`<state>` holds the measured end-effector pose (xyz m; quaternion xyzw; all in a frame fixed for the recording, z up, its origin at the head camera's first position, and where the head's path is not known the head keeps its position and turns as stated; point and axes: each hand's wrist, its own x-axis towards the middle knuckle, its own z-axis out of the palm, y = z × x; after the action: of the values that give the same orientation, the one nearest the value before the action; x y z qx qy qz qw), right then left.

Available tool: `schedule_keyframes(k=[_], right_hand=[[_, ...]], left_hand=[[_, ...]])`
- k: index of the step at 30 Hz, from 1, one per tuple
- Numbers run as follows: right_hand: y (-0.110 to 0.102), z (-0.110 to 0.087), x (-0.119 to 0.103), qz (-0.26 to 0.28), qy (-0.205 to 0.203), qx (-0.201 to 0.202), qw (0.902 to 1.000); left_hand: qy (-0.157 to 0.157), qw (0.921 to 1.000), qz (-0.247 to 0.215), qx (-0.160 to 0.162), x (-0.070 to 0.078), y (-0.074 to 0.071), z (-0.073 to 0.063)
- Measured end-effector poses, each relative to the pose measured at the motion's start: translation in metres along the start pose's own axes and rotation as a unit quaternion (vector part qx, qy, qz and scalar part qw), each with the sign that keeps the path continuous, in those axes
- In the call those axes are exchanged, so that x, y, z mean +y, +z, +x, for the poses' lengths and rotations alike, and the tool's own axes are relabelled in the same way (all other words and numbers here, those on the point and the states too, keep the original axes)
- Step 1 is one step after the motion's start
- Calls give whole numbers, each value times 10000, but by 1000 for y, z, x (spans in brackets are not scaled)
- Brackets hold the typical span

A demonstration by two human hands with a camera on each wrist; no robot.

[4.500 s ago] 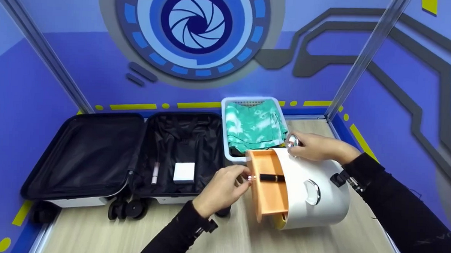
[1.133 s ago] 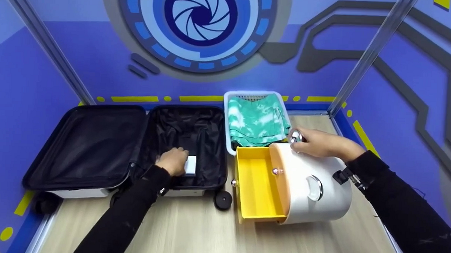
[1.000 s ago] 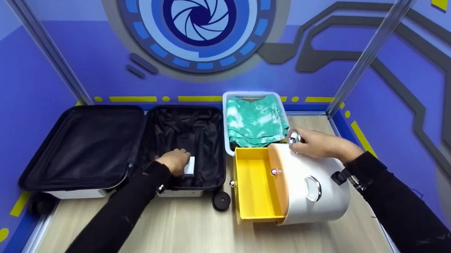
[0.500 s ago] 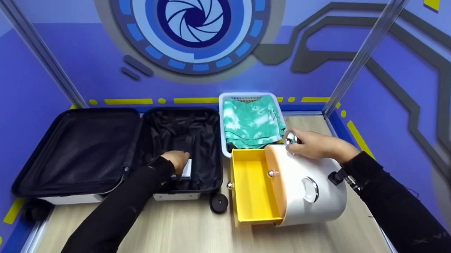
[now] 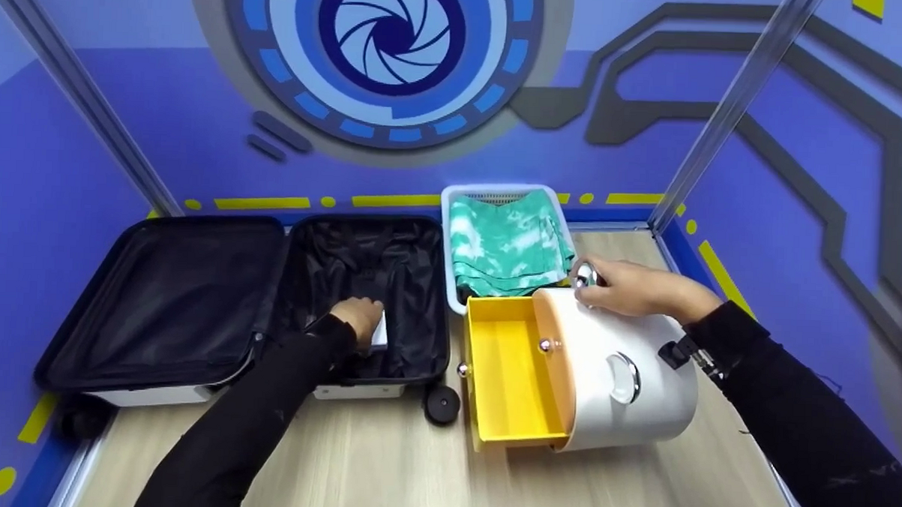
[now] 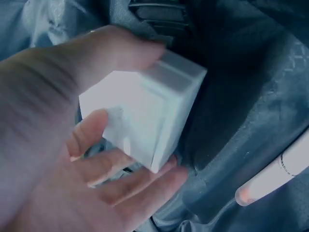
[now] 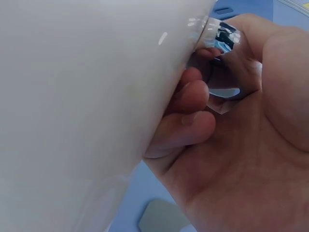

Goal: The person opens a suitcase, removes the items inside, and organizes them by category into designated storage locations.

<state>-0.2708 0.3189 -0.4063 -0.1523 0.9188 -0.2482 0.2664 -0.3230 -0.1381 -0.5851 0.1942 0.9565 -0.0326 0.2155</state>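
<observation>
In the head view my left hand is inside the right half of the open black suitcase. Its thumb and fingers hold a small white box, which looks tilted in the left wrist view. A pale pink-and-white cosmetic tube lies on the lining beside it. My right hand grips the chrome handle on a white rounded drawer cabinet. The cabinet's yellow drawer stands pulled out; its orange drawer front is pushed in.
A white basket with folded green-and-white cloth stands behind the cabinet. The suitcase's other half lies flat at the left, and a black wheel sticks out near the yellow drawer. Blue walls enclose the tabletop.
My left hand has left the orange drawer's knob for the white box in the suitcase. The orange drawer, earlier holding a black tube, has closed; the yellow one has opened. My right hand keeps its grip.
</observation>
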Motion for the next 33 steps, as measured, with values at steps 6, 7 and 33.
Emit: schedule_keyframes(k=[6,7,33], right_hand=[[1,2,1,-77,-129,43,9999],[1,2,2,-93,-144,49,9998],[-2,-1,1,-20,-26,-16,10000]], left_hand=[[199,9940,114,1071,4,-39,-31],[290,9906,130,1328,6,-46,-36],[2705,9363,-924,2041,165,-96,-86]])
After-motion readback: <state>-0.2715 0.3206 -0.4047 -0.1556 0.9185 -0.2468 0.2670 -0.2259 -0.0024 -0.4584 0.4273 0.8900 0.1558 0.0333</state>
